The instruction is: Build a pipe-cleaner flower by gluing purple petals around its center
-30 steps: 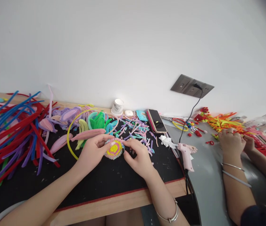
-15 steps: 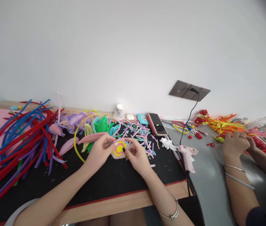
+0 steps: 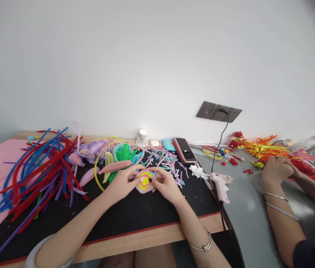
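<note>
Between my two hands is a round fuzzy disc of coiled pipe cleaner, yellow at the centre with pink and pastel rings around it. My left hand pinches its left rim with thumb and fingers. On the opposite rim, my right hand grips it the same way, the thumb reaching onto its face. A small dark spot shows by the right thumb; I cannot tell what it is. Just behind the hands lie short pastel pipe cleaner pieces, a pink pipe cleaner petal and a green looped bundle.
Long red, blue and purple pipe cleaners spread at left. A pink glue gun, corded to the wall socket, lies at right near a phone. A paper cup stands at the back. A co-worker's hands work at far right.
The view has shifted slightly. The disc now faces me more squarely between my hands, with more of its pink and pastel outer ring showing. Both hands keep hold of it.
</note>
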### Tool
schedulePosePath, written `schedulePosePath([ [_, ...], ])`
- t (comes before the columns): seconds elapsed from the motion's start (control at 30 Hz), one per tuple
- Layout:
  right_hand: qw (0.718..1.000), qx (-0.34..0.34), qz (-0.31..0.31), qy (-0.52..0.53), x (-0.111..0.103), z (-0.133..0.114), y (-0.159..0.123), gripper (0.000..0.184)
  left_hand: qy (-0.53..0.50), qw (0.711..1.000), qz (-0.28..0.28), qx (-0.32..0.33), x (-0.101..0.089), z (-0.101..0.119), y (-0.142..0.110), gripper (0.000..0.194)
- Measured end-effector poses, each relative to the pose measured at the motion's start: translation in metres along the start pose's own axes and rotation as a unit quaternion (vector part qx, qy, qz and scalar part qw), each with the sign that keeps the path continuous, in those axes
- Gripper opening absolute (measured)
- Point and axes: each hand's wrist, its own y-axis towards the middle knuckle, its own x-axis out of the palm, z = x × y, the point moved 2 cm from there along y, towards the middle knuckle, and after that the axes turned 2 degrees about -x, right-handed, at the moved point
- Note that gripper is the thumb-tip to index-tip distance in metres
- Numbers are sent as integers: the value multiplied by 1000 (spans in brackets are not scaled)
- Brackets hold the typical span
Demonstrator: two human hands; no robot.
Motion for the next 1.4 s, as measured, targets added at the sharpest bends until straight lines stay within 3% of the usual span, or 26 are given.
schedulePosePath([
  [0.1,1000,5,-7,6,-1,2,0,37,2,998,-55,-6,1,-3,1,32],
  [0.27,1000,11,-17,5,-2,6,1,36,33,998,-52,-12,1,-12,4,32],
  [0.6,1000,-5,-18,-7,-4,5,1,37,-6,999,-49,-21,1,-11,5,32],
  [0.93,999,-10,-25,-17,-7,7,1,37,-71,991,-107,-35,8,-13,3,29],
  [1.4,1000,-15,24,10,-3,0,-1,54,-93,993,-56,-36,9,-10,2,22],
])
